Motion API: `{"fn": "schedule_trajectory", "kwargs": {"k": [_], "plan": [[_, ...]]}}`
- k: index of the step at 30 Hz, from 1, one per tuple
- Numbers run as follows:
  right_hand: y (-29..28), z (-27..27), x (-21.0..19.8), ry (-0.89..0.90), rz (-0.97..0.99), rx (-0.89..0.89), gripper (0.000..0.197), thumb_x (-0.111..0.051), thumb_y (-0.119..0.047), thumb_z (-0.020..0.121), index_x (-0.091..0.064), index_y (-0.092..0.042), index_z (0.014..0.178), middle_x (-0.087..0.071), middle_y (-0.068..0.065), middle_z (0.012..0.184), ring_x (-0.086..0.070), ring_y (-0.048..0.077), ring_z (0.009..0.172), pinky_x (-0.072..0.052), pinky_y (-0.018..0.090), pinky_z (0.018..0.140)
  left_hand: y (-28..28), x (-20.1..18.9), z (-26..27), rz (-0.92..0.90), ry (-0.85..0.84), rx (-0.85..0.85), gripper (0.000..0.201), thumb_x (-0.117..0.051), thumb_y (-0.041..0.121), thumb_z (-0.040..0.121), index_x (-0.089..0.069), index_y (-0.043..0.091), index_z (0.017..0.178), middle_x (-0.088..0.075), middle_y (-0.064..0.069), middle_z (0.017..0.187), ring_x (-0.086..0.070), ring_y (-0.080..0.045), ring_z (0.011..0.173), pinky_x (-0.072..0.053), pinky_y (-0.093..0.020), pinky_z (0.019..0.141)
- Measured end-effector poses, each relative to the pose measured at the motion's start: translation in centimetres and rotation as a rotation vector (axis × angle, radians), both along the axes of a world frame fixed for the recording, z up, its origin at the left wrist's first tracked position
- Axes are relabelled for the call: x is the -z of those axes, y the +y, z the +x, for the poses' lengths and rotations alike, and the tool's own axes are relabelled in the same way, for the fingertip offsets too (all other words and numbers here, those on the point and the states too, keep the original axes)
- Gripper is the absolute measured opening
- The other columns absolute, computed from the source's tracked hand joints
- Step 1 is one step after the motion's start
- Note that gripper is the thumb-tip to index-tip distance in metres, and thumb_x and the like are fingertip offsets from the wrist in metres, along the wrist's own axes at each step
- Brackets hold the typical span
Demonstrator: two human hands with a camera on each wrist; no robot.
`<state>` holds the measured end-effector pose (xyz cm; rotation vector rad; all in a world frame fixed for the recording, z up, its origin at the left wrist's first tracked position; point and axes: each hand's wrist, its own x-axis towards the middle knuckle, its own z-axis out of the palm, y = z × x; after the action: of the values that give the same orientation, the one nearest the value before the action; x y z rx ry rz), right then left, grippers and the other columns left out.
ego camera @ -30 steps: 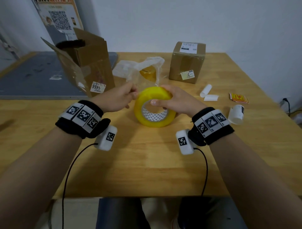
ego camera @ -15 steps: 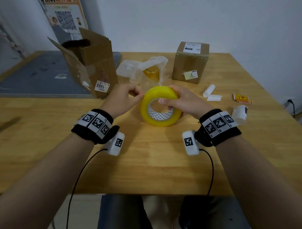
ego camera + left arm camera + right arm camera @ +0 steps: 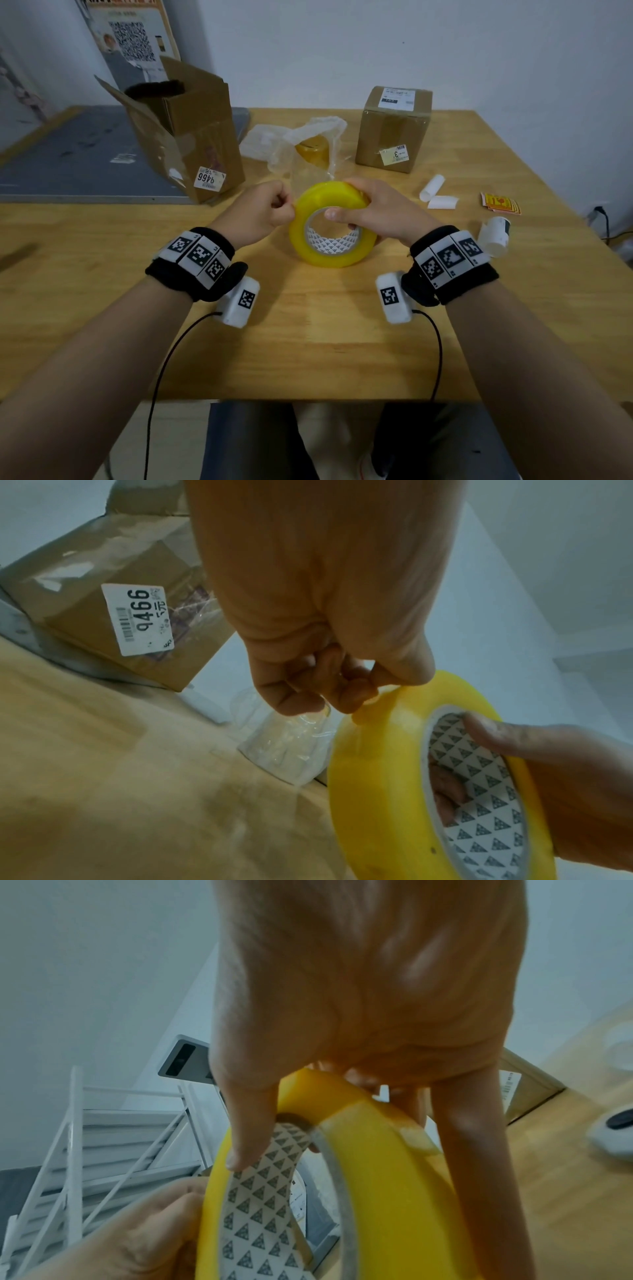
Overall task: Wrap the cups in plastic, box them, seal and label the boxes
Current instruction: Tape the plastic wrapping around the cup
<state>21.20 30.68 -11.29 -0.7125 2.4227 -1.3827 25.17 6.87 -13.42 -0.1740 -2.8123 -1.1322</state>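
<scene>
Yellow tape roll [image 3: 334, 233] with triangle-patterned grey-white core, brown open box [image 3: 185, 137], tan table [image 3: 308, 342]

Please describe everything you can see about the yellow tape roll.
The tape roll is wide, glossy and translucent yellow, wound on a white cardboard core printed with grey triangles. It stands on edge, tilted, above the wooden table. The right hand grips its top, thumb inside the core. The left hand pinches at its outer edge.

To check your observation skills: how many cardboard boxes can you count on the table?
2. An open box stands at the far left, flaps up; a sealed, labelled box sits at the far right. None seems hidden.
</scene>
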Motion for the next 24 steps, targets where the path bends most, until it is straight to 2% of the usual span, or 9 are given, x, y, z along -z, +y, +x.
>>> {"fn": "schedule_trajectory", "kwargs": {"k": [3, 5, 9, 11, 13, 16, 19, 22, 24], "plan": [[-0.1, 0.2, -0.3, 0.013, 0.024, -0.020, 0.034, -0.080, -0.035, 0.090, -0.068, -0.018, 0.116, -0.069, -0.006, 0.087, -0.065, -0.003, 0.068, -0.047, 0.011, 0.054, -0.1, -0.4, 0.3, 0.018, -0.055, 0.040, 0.024, -0.059, 0.003, 0.093, -0.051, 0.020, 0.078, -0.052, 0.005, 0.065, -0.046, -0.001, 0.053, -0.038, -0.025, 0.057], [-0.1, 0.2, -0.4, 0.005, 0.029, -0.024, 0.036, -0.080, -0.035, 0.090, -0.067, -0.019, 0.120, -0.071, -0.004, 0.090, -0.066, 0.001, 0.070, -0.048, 0.013, 0.055, 0.1, -0.5, 0.5, 0.099, -0.102, 0.048, 0.022, -0.054, 0.003, 0.097, -0.051, 0.017, 0.081, -0.051, 0.003, 0.070, -0.050, -0.004, 0.057, -0.045, -0.023, 0.058], [0.7, 0.0, -0.2, -0.088, -0.025, -0.003, 0.029, -0.078, -0.036, 0.091, -0.069, -0.030, 0.117, -0.070, -0.008, 0.083, -0.069, 0.014, 0.078, -0.053, 0.022, 0.053, 0.8, -0.9, 1.0, 0.485, -0.184, -0.014, 0.011, -0.050, 0.005, 0.103, -0.050, 0.015, 0.106, -0.050, 0.001, 0.081, -0.049, -0.011, 0.076, -0.057, -0.035, 0.070], [1.0, -0.1, -0.1, -0.098, -0.023, 0.005, 0.031, -0.079, -0.041, 0.089, -0.068, -0.036, 0.118, -0.072, -0.005, 0.087, -0.071, 0.016, 0.082, -0.056, 0.030, 0.056, 0.9, -1.1, 1.1, 0.594, -0.191, -0.032, 0.025, -0.052, 0.006, 0.102, -0.043, 0.021, 0.121, -0.051, -0.005, 0.089, -0.050, -0.014, 0.085, -0.058, -0.042, 0.075], [1.1, -0.2, -0.1, -0.095, -0.049, 0.022, 0.035, -0.079, -0.043, 0.089, -0.067, -0.036, 0.121, -0.073, -0.003, 0.091, -0.071, 0.017, 0.083, -0.055, 0.029, 0.054, 1.1, -1.4, 1.1, 0.671, -0.209, -0.008, 0.028, -0.048, 0.010, 0.103, -0.047, 0.026, 0.125, -0.053, -0.007, 0.097, -0.053, -0.019, 0.092, -0.058, -0.046, 0.078], [1.5, -0.2, -0.3, -0.086, -0.096, 0.032, 0.036, -0.078, -0.043, 0.090, -0.066, -0.036, 0.123, -0.074, 0.006, 0.099, -0.072, 0.020, 0.086, -0.052, 0.030, 0.053, 1.1, -1.6, 1.2, 0.592, -0.189, -0.027, 0.022, -0.051, 0.013, 0.104, -0.057, 0.022, 0.124, -0.055, -0.007, 0.109, -0.063, -0.026, 0.105, -0.060, -0.048, 0.086], [2.1, -0.2, -0.5, -0.087, -0.134, 0.049, 0.033, -0.076, -0.038, 0.092, -0.066, -0.034, 0.123, -0.071, 0.011, 0.090, -0.071, 0.017, 0.082, -0.050, 0.030, 0.048, 1.1, -1.1, 1.2, 0.456, -0.065, -0.033, 0.013, -0.061, 0.018, 0.103, -0.069, 0.018, 0.112, -0.068, -0.010, 0.119, -0.070, -0.022, 0.108, -0.062, -0.041, 0.083], [2.4, -0.4, -0.3, -0.076, -0.147, 0.041, 0.033, -0.077, -0.036, 0.092, -0.067, -0.029, 0.123, -0.070, 0.020, 0.093, -0.070, 0.018, 0.081, -0.053, 0.034, 0.053, 1.3, -0.9, 1.3, 0.473, 0.048, -0.058, 0.007, -0.069, 0.012, 0.097, -0.073, 0.013, 0.091, -0.074, -0.018, 0.109, -0.071, -0.020, 0.095, -0.062, -0.032, 0.076], [2.3, -0.4, -0.1, -0.071, -0.159, 0.024, 0.037, -0.079, -0.039, 0.090, -0.068, -0.030, 0.124, -0.070, 0.024, 0.102, -0.070, 0.021, 0.082, -0.055, 0.044, 0.061, 1.6, -0.8, 1.2, 0.443, 0.080, -0.085, 0.009, -0.070, 0.012, 0.096, -0.073, 0.011, 0.088, -0.074, -0.019, 0.102, -0.071, -0.022, 0.091, -0.061, -0.029, 0.072]]}}
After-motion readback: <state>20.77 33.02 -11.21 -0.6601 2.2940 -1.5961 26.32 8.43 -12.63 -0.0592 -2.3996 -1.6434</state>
